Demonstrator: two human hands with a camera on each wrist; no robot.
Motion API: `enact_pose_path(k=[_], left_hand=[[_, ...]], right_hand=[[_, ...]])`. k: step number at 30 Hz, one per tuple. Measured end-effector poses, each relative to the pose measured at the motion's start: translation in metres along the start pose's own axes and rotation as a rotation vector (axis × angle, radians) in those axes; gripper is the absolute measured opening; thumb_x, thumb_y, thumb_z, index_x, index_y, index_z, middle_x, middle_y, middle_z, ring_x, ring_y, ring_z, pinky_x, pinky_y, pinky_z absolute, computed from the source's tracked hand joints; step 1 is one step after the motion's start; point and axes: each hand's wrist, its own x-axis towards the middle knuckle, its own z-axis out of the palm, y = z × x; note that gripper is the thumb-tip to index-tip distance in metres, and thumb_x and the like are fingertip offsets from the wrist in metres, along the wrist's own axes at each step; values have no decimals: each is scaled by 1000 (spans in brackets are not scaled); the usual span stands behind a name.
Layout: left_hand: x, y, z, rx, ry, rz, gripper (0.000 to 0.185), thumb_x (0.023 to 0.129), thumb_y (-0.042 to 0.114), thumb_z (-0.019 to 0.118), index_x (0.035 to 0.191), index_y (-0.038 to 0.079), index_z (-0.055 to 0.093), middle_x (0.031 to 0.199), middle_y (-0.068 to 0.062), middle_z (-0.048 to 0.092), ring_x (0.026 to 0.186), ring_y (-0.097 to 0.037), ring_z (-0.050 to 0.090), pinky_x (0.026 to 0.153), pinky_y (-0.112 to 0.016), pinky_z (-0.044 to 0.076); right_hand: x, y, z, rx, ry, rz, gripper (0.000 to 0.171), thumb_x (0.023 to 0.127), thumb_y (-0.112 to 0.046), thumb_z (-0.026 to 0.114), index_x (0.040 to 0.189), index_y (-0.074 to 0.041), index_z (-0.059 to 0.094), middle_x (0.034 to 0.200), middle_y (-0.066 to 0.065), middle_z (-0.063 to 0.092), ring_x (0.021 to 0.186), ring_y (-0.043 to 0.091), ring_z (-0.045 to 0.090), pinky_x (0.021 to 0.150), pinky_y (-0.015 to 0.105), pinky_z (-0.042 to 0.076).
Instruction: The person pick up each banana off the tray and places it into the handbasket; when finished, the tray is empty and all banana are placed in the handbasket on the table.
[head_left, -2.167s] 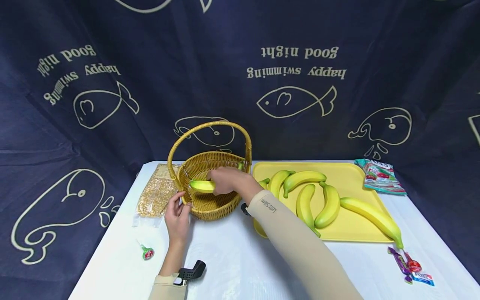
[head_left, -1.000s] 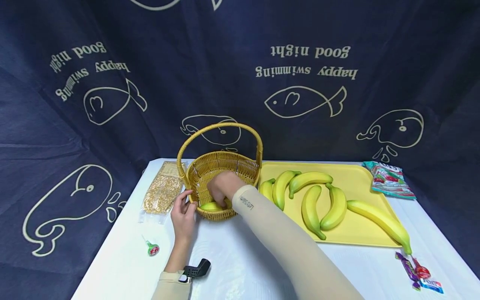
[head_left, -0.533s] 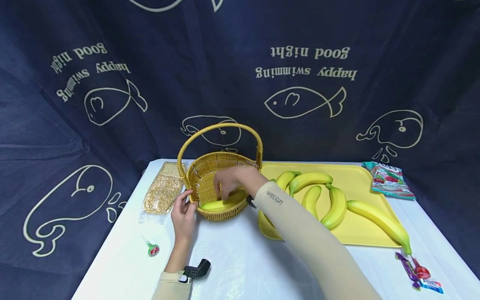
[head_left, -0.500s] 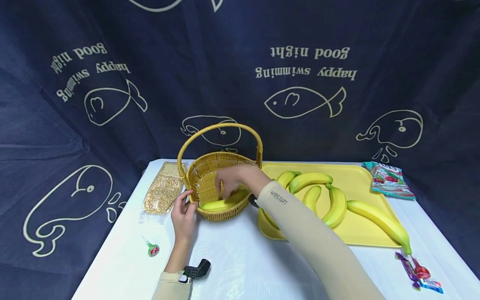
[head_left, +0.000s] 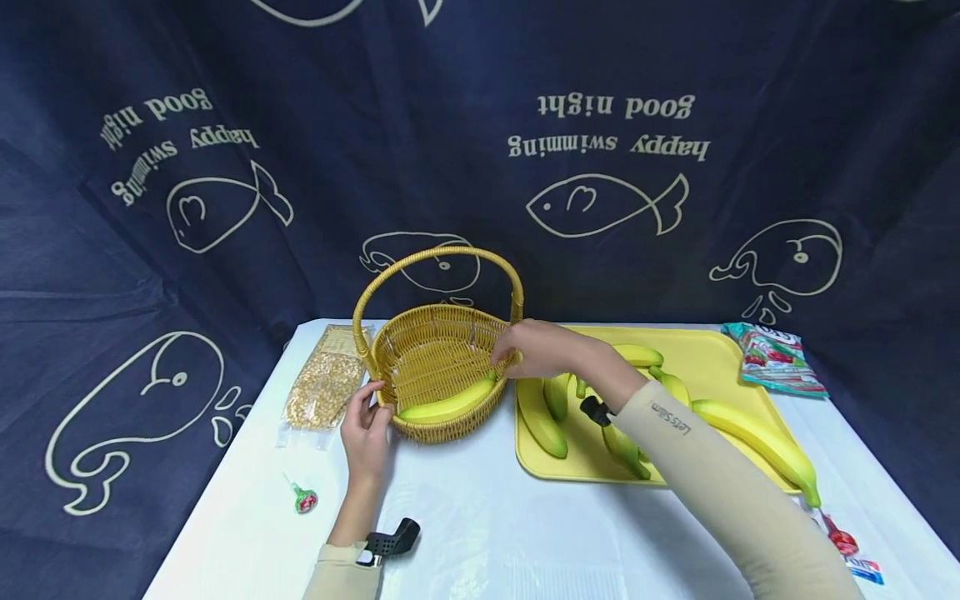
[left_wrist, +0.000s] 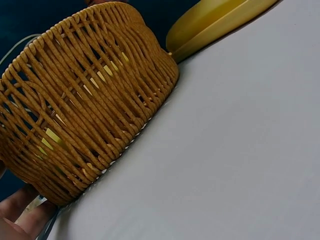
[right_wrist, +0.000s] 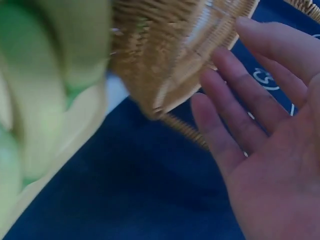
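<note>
A wicker basket (head_left: 438,354) (left_wrist: 90,110) (right_wrist: 170,60) with a tall handle stands on the white table (head_left: 487,533). One banana (head_left: 446,408) lies inside it along the near wall. My left hand (head_left: 365,425) rests against the basket's left outer wall, fingers relaxed; its fingertips (left_wrist: 17,212) show beside the base. My right hand (head_left: 532,350) (right_wrist: 260,150) hovers empty over the basket's right rim, fingers straight and spread. Just right of the basket sits a yellow tray (head_left: 705,354) (left_wrist: 215,20) with several bananas (head_left: 543,417) (right_wrist: 50,90), partly hidden by my right arm.
A clear bag of grains (head_left: 322,387) lies left of the basket. A lollipop (head_left: 303,500) is near the left front. A snack packet (head_left: 776,360) sits at the back right and wrapped candies (head_left: 843,546) at the front right. A dark blue curtain hangs behind.
My right hand laid the banana in the basket, let go of it and drew back rightward to the basket's right rim. The left hand has stayed on the basket.
</note>
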Motion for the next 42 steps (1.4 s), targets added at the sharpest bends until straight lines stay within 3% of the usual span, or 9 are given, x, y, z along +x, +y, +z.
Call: enact_pose_path(k=[5, 10, 18, 23, 31, 37, 42], left_hand=[[0, 1, 1, 11, 7, -14, 38, 85, -7, 53, 123, -8, 56, 137, -17, 49, 106, -43, 58, 81, -19, 48], [0, 0, 1, 2, 15, -18, 38, 84, -8, 53, 122, -8, 56, 136, -17, 50, 105, -45, 58, 82, -19, 48], [-1, -3, 0, -6, 6, -29, 39, 85, -7, 53, 123, -5, 57, 140, -15, 48, 106, -43, 59, 81, -20, 49], [0, -3, 0, -22, 8, -32, 39, 85, -9, 53, 123, -5, 56, 139, -15, 48, 104, -43, 59, 82, -21, 49], [-1, 1, 1, -9, 6, -37, 38, 86, -7, 53, 124, -7, 55, 138, -13, 50, 104, -41, 59, 82, -20, 49], [-1, 3, 1, -3, 2, -31, 38, 86, -7, 52, 124, -8, 55, 139, -15, 48, 106, -43, 58, 81, -19, 49], [-1, 2, 0, -12, 7, -36, 38, 86, -7, 53, 124, -8, 55, 139, -14, 48, 105, -44, 58, 80, -20, 49]], right_hand=[[-28, 18, 17, -49, 80, 10, 27, 86, -11, 69, 111, -19, 72, 113, -8, 65, 110, 15, 57, 91, 35, 46], [-44, 29, 40, -142, 109, 7, 38, 81, -1, 68, 115, -18, 70, 117, -2, 63, 112, 22, 55, 89, 39, 47], [-48, 34, 71, -274, 123, -42, 59, 76, 9, 60, 125, -23, 64, 129, 3, 54, 119, 21, 48, 97, 38, 43], [-46, 37, 84, -307, 152, -104, 63, 74, 16, 52, 120, -25, 67, 132, 10, 53, 122, 25, 46, 101, 41, 39], [-42, 36, 91, -413, 175, -150, 52, 85, 10, 56, 119, -27, 66, 130, 4, 55, 123, 23, 45, 97, 43, 41], [-45, 37, 85, -445, 213, -186, 48, 85, 2, 60, 122, -28, 64, 125, -1, 58, 121, 20, 45, 92, 44, 44], [-51, 28, 67, -435, 271, -211, 49, 82, -7, 66, 128, -21, 60, 128, -2, 56, 125, 20, 44, 98, 42, 40]])
